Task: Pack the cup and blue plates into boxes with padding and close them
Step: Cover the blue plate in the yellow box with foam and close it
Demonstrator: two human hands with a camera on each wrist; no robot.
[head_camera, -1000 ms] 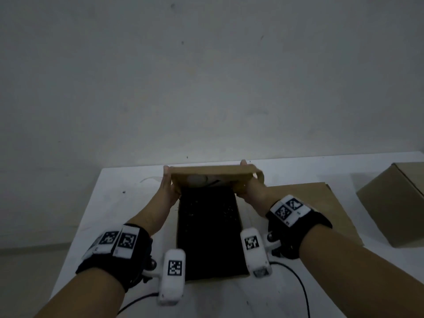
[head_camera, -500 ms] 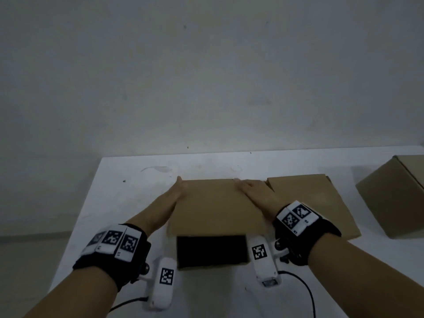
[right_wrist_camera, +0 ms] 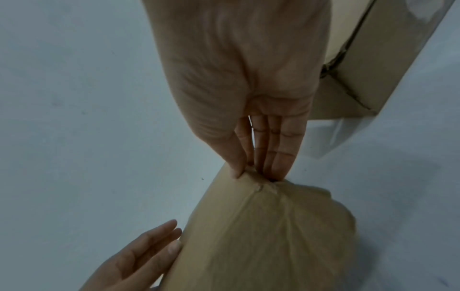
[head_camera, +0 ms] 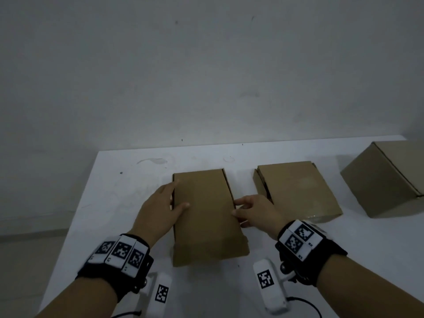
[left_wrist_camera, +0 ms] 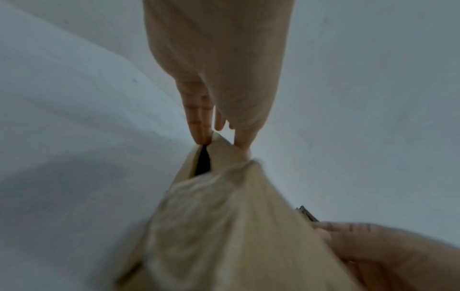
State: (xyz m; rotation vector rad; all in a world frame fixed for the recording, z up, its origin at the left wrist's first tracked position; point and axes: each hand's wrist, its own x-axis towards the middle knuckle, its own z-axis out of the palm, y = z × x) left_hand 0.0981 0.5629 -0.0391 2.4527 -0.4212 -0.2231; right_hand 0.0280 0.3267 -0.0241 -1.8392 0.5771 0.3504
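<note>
A flat brown cardboard box [head_camera: 206, 216] lies in the middle of the white table [head_camera: 119, 203] with its lid folded down flat; the cup, plates and padding are out of sight. My left hand [head_camera: 176, 196] lies along the box's left edge, thumb on the lid and straight fingers against the side. In the left wrist view the left hand [left_wrist_camera: 221, 143] touches the box [left_wrist_camera: 224, 226] at a narrow dark gap under the lid. My right hand [head_camera: 237, 206] touches the right edge. In the right wrist view the right hand [right_wrist_camera: 256, 173] meets the box [right_wrist_camera: 261, 236] there, thumb on top.
A second flat cardboard box [head_camera: 296, 189] lies closed just right of my right hand. A taller cardboard box [head_camera: 390, 177] stands at the table's far right. The table's left edge [head_camera: 78, 216] drops off beside my left arm. A grey wall rises behind.
The lid, held upright at the far end a second ago, has swung down over the black padding and now lies flat. Both hands have slid from the far edge to the box's sides.
</note>
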